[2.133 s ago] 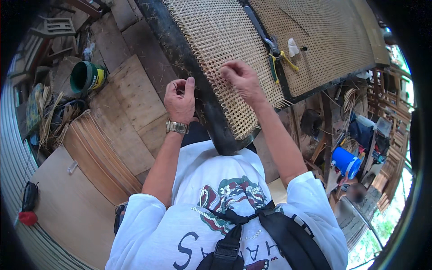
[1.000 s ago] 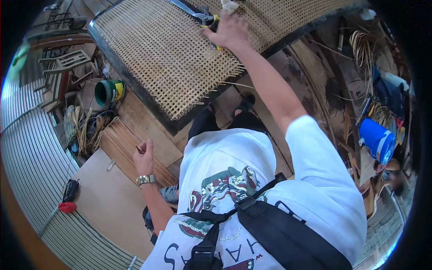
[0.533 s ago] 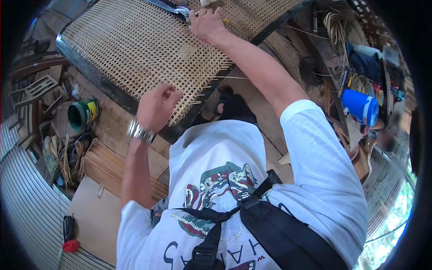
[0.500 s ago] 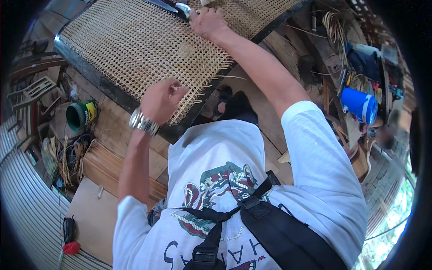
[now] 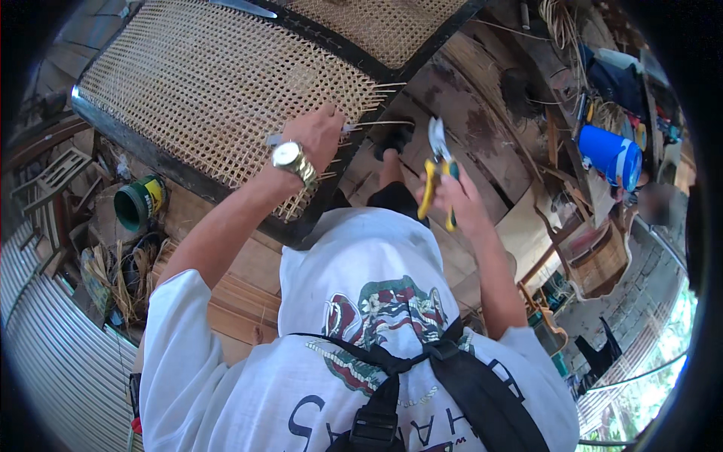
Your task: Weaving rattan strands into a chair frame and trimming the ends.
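Note:
Tin snips (image 5: 431,181) with yellow handles and metal jaws are gripped in my right hand (image 5: 463,197), held off the near right edge of the woven cane sheet (image 5: 203,90). My left hand (image 5: 318,137), with a watch on its wrist, is closed over the cane near that edge. Pale grey ends of something flat show on both sides of it; what it is I cannot make out. Loose cane strands (image 5: 388,87) stick out past the dark frame (image 5: 169,169). One longer strand (image 5: 384,123) reaches out beyond my left hand.
A metal blade (image 5: 245,7) lies on the panel at the top. Further right is a second cane section (image 5: 384,30). A blue container (image 5: 610,158) stands among clutter at right, a green bucket (image 5: 135,205) at left. Corrugated metal (image 5: 60,361) lines the lower left.
My right hand has come back from the far part of the panel, now carrying the tin snips. My left hand has moved right and forward along the cane edge.

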The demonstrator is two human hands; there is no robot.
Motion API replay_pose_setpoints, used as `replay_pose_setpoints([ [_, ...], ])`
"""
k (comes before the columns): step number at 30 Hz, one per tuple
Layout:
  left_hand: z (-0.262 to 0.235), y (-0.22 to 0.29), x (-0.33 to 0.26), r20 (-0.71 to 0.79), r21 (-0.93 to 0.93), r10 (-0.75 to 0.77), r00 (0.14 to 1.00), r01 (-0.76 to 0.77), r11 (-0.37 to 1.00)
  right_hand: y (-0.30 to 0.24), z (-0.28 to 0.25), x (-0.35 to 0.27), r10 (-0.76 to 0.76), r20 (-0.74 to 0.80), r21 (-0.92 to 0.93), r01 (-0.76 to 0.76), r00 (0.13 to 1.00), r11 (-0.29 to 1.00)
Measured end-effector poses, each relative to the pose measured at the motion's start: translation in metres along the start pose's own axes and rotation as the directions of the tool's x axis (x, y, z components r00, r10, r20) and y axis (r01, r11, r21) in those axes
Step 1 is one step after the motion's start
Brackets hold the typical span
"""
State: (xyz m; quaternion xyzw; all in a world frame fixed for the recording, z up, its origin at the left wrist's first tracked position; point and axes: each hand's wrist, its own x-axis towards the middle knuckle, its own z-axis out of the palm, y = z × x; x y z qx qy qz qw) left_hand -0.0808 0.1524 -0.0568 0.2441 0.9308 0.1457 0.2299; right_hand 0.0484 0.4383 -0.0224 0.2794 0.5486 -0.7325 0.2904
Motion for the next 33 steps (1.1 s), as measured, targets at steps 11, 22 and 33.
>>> replay_pose_setpoints([
  [11,0.01,0.059,0.035,0.349,0.121,0.052,0.936,-0.1,0.988,0.024,-0.075,-0.032,-0.027,-0.149,0.106,0.043,0.988,0.993],
  [22,0.014,0.079,0.081,0.212,0.055,0.12,0.97,-0.134,0.989,0.049,-0.09,-0.02,0.204,-0.1,-0.251,-0.223,0.974,0.942],
  [33,0.008,0.043,0.166,0.707,-0.132,0.383,0.595,-0.421,0.898,0.017,-0.014,0.029,0.146,0.319,-0.471,0.023,0.936,0.882],
])
